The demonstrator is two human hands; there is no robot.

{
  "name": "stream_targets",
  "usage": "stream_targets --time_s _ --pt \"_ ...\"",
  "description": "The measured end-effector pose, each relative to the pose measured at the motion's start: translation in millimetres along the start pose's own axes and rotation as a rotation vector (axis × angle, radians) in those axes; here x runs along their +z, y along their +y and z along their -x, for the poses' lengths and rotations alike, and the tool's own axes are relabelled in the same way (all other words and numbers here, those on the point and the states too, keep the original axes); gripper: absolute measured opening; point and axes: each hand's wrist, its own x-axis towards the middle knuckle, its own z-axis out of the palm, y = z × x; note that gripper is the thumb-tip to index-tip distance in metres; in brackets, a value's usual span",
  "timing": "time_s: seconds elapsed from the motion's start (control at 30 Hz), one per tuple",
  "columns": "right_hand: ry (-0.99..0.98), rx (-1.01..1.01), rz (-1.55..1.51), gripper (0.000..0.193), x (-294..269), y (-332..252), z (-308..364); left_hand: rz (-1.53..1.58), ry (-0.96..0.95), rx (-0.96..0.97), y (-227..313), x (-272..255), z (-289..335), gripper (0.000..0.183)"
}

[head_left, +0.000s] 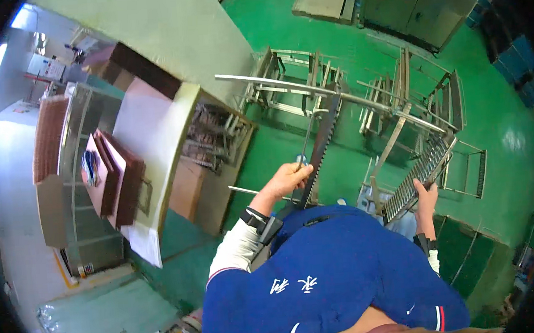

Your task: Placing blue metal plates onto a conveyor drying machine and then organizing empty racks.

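Observation:
My left hand (289,180) is closed on a thin metal rod (308,137) that points up and away from me. Right beside that hand runs a long dark toothed bar (324,141), its teeth facing right. My right hand (426,200) wraps around the near side of a metal rack (421,171) with a close row of slots or rods. Both toothed parts reach toward a long silver crossbar (361,100) beyond my hands. How they join the crossbar is too small to tell. Some blue-white object by my left fingers is mostly hidden.
Several metal frames (297,71) stand on the green floor (337,25) ahead. At the left, a white-topped table (154,143) carries stacked brown boards (116,177), with metal parts on its shelf (209,133). A grey cabinet (414,14) stands far off; blue crates (513,62) are at right.

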Motion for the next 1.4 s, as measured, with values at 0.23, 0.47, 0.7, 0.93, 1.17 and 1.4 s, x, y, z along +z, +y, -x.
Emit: stream_targets --time_s 0.23,0.47,0.7,0.93,1.17,1.4 --pt "0.075 -0.001 0.023 0.03 85.5 -37.2 -18.9 0.054 -0.046 0.02 34.0 -89.8 -68.3 0.04" --pt "0.121 -0.033 0.163 0.027 161.9 -94.2 -39.1 0.065 -0.118 -0.02 33.8 -163.6 -125.3 0.041" --pt "0.1 -0.023 0.126 0.025 200.3 -125.5 -75.4 0.128 -0.112 -0.034 48.6 -192.5 -170.5 0.039" --pt "0.044 -0.046 0.018 0.028 255.2 -156.7 -154.5 0.101 0.017 0.008 88.3 -228.2 -221.7 0.037" --pt "0.068 -0.053 -0.01 0.03 318.5 -175.9 -229.5 0.223 0.202 -0.017 130.6 -254.3 -272.7 0.038" --pt "0.046 0.035 0.0 0.033 384.6 -174.4 -286.1 0.252 0.175 -0.133 133.3 -308.6 -352.1 0.04"
